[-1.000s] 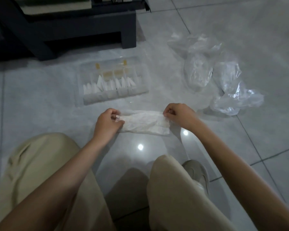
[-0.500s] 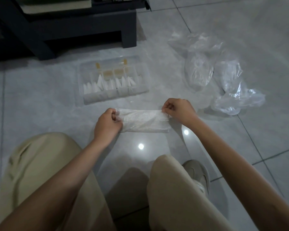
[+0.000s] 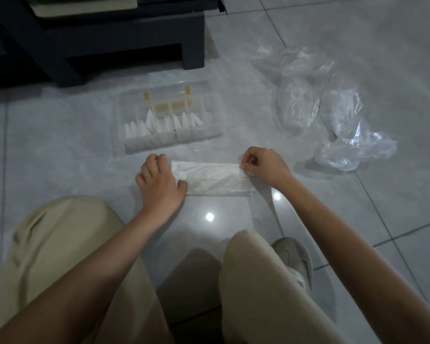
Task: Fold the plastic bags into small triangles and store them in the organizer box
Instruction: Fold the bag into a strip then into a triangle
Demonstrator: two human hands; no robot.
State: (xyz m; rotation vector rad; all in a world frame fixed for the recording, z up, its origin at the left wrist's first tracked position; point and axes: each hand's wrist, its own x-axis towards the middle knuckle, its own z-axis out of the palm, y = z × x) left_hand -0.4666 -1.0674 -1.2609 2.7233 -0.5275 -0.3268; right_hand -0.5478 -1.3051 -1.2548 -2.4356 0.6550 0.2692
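A plastic bag (image 3: 212, 179), folded into a long flat strip, lies on the tiled floor in front of my knees. My left hand (image 3: 159, 183) rests flat on its left end, fingers spread, pressing it down. My right hand (image 3: 265, 165) pinches the upper right corner of the strip between thumb and fingers. Behind the strip sits the clear organizer box (image 3: 169, 120), open, with several white folded triangles standing in its compartments. A heap of loose crumpled clear plastic bags (image 3: 320, 108) lies to the right.
A dark low piece of furniture (image 3: 97, 38) stands behind the box. My knees in beige trousers (image 3: 67, 256) and a light shoe (image 3: 296, 261) fill the foreground. Grey glossy floor tiles (image 3: 47, 145) surround everything.
The strip was held up between both pinching hands; it now lies flat on the floor. My left hand has opened and pressed down on its left end.
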